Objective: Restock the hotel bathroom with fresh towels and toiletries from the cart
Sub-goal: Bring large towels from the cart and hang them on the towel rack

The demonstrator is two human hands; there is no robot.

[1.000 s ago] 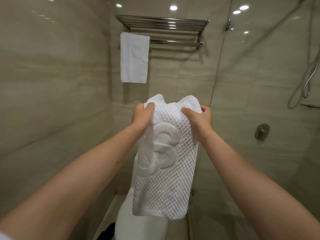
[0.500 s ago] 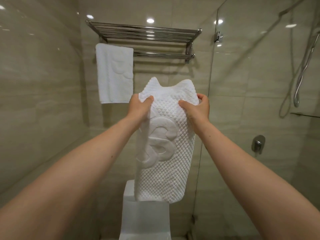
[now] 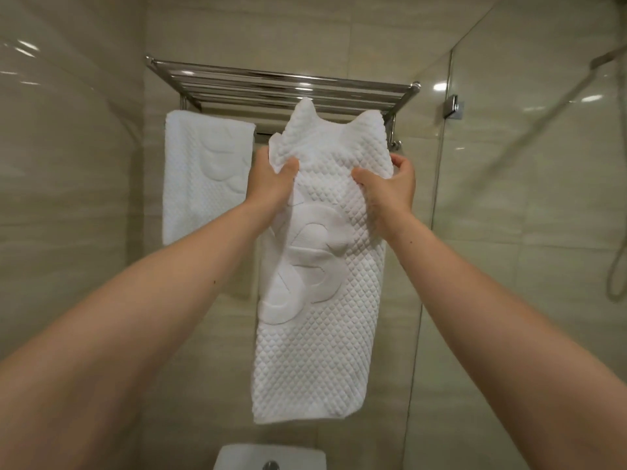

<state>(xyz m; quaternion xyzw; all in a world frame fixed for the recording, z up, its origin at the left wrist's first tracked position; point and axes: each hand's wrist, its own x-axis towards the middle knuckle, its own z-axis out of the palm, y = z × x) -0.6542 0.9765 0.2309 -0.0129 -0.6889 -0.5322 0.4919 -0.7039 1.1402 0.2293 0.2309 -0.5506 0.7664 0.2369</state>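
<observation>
Head view: both hands raised and apart, each clamped on the top edge of a white waffle-weave towel (image 3: 322, 334). Grip: left hand (image 3: 271, 184) bunches the upper left corner, thumb on the near face; right hand (image 3: 390, 191) pinches the upper right edge, thumb in front, fingers behind. The towel hangs free below the hands, in front of the chrome towel rack (image 3: 278, 86). Its two top corners stick up against the shelf bars; contact with the rack: cannot tell. The embossed emblem (image 3: 302, 262) on the near face is made of overlapping curved bands, not readable as letters. A second white towel (image 3: 207, 178) with similar embossed curves hangs from the rack's lower rail, just left of the held one. Glass shower screen (image 3: 509, 232) to the right, metal bracket (image 3: 454, 108) at its edge. Toilet cistern (image 3: 244, 457) at the bottom edge, flush button (image 3: 270, 465) on top.
</observation>
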